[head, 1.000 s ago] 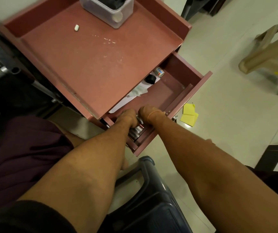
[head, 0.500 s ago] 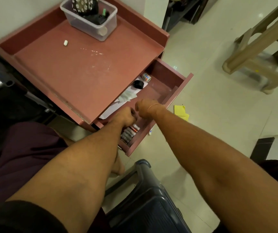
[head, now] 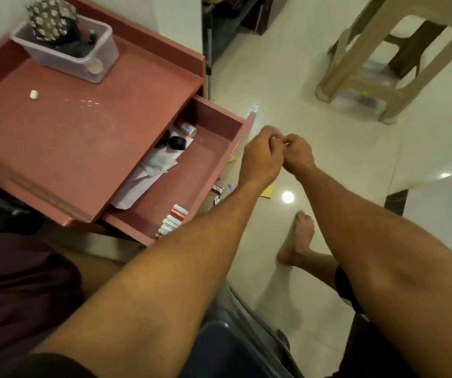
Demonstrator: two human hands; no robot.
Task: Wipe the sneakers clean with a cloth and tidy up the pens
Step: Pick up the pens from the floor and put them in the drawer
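Left hand point(head: 260, 159) and right hand point(head: 298, 153) touch right of open drawer point(head: 211, 148) — fingers curled, grip contents cannot be told.

Glossy cream tile floor point(head: 287, 77); beige plastic stool point(head: 353, 47) far right; pink desk point(head: 83, 137) left.

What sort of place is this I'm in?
Likely a room in a home: a pink desk with an open drawer holding pens and papers, a plastic stool, and a glossy tiled floor.
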